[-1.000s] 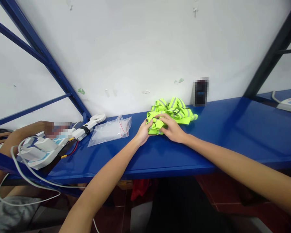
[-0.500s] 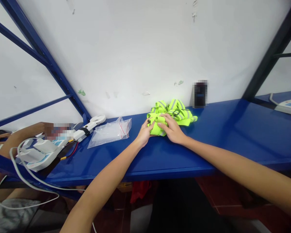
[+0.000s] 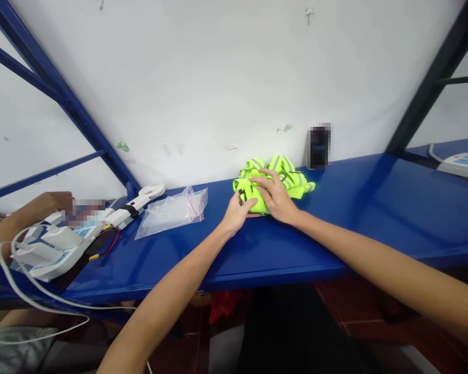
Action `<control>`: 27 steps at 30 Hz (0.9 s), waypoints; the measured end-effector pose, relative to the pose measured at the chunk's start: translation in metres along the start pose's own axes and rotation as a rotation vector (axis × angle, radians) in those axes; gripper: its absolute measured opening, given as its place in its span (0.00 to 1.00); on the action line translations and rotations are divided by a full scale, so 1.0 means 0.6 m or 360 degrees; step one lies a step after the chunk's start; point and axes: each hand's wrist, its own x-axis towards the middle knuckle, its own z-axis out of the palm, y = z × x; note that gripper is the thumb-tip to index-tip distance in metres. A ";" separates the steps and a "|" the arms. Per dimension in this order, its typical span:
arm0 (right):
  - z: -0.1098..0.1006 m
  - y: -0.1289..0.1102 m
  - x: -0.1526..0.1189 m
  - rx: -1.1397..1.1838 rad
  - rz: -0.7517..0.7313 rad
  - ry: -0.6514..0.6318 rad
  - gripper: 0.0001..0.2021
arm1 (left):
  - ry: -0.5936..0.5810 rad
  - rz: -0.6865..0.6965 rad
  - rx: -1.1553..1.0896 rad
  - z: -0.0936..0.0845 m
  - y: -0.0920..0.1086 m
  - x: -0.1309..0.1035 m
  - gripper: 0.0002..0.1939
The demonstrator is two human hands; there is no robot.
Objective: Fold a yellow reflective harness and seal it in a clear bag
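Neon strap bundle [image 3: 260, 206] sits btwn L hand [image 3: 235, 214] (grip pinching its near-left side) & R hand [image 3: 277, 201] (fingers spread over top).

Workshop, perhaps — blue bench [image 3: 374, 197], power strip [image 3: 70, 254]

Left hand [image 3: 236, 214] holding, right hand [image 3: 280, 201] laid over, bunched neon-yellow reflective strapping [image 3: 250, 192].
Flat clear plastic bags [image 3: 171, 210] lie left on blue tabletop [image 3: 366, 202].

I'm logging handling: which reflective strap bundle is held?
The front bundle, between the left hand and right hand; the other straps lie behind it, nearer the wall.
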 end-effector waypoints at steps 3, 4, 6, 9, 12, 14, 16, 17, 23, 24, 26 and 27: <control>-0.005 -0.010 0.004 -0.0350 -0.0002 -0.0032 0.19 | 0.0110 0.0023 0.0061 0.004 0.001 0.000 0.24; -0.007 -0.013 0.005 -0.0472 -0.0014 -0.0040 0.19 | 0.0128 0.0056 0.0087 0.004 0.001 0.000 0.22; -0.011 -0.016 0.006 -0.0616 -0.0069 -0.0085 0.19 | 0.0135 0.0162 0.0174 0.000 0.001 -0.001 0.20; -0.019 -0.014 0.006 -0.0511 -0.0191 -0.0297 0.24 | 0.0125 0.0358 0.0384 -0.011 0.000 -0.001 0.17; -0.027 -0.007 0.005 -0.0241 -0.0220 -0.0551 0.28 | 0.0077 0.0486 0.0596 -0.022 -0.002 -0.002 0.16; -0.033 -0.004 0.004 -0.0120 -0.0180 -0.0645 0.28 | 0.0008 0.0514 0.0667 -0.026 -0.002 -0.003 0.17; -0.037 -0.004 0.004 -0.0070 -0.0147 -0.0704 0.29 | -0.0043 0.0507 0.0672 -0.029 -0.001 -0.003 0.17; -0.039 -0.006 0.004 -0.0064 -0.0143 -0.0726 0.30 | -0.0057 0.0495 0.0661 -0.030 0.000 -0.004 0.17; -0.033 -0.015 0.005 -0.0120 -0.0130 -0.0737 0.36 | -0.0026 0.0424 0.0588 -0.040 0.002 -0.001 0.20; -0.030 -0.016 0.004 -0.0139 -0.0113 -0.0720 0.36 | -0.0024 0.0412 0.0583 -0.042 0.003 -0.002 0.20; -0.027 -0.019 0.003 -0.0154 -0.0097 -0.0677 0.35 | -0.0048 0.0412 0.0617 -0.043 0.008 -0.005 0.22; -0.026 -0.020 0.002 -0.0145 -0.0099 -0.0653 0.35 | -0.0073 0.0434 0.0672 -0.044 0.013 -0.007 0.22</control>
